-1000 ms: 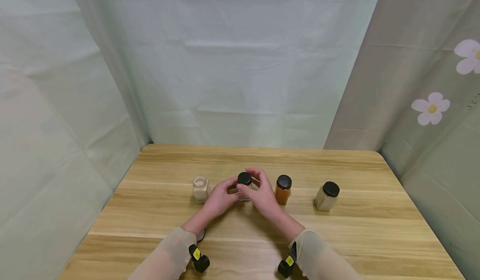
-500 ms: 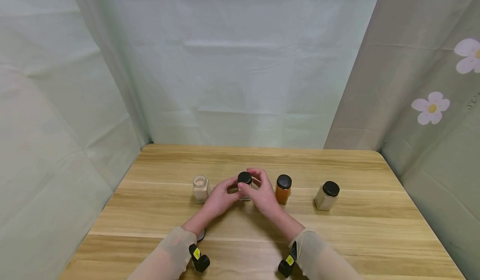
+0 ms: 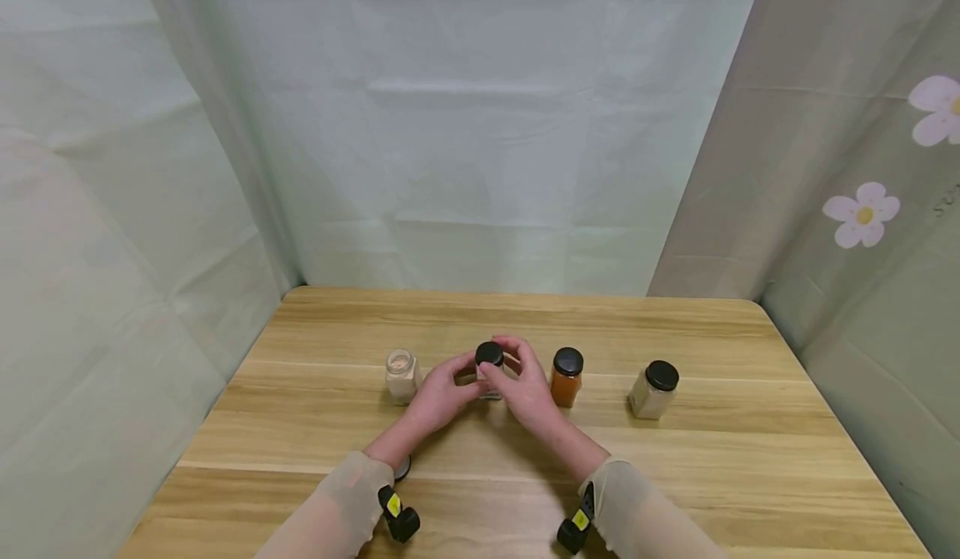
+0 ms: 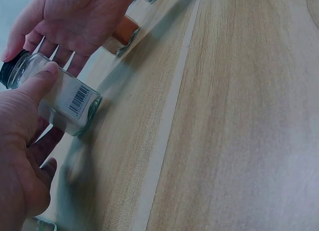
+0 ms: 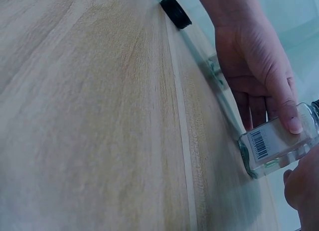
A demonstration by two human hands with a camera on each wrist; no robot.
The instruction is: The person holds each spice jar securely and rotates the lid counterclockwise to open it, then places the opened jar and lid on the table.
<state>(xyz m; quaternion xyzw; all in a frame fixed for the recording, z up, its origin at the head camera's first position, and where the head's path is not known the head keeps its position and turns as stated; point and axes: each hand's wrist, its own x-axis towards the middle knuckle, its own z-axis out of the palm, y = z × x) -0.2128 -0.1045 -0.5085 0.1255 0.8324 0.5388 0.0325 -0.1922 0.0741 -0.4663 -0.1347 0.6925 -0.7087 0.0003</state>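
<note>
Between my two hands is a clear square glass jar (image 4: 70, 99) with a black screw lid (image 3: 490, 354) and a barcode label. My left hand (image 3: 438, 394) grips the jar's body, thumb on its near face. At the lid, my right hand (image 3: 527, 386) pinches with thumb and fingers. The jar is upright, its base at the tabletop; whether it touches the wood I cannot tell. Left of my left hand stands an uncovered jar (image 3: 402, 378) of pale powder. A loose black lid (image 5: 175, 12) lies on the table, partly behind my left forearm in the head view.
Right of my right hand stands a black-lidded jar of orange powder (image 3: 566, 388). Farther right is another black-lidded jar with pale contents (image 3: 651, 396). All are on the wooden table (image 3: 720, 492), with cloth curtains (image 3: 480, 142) behind and at both sides.
My right thumb has shifted slightly at the lid. Otherwise both hands and all the jars keep their places.
</note>
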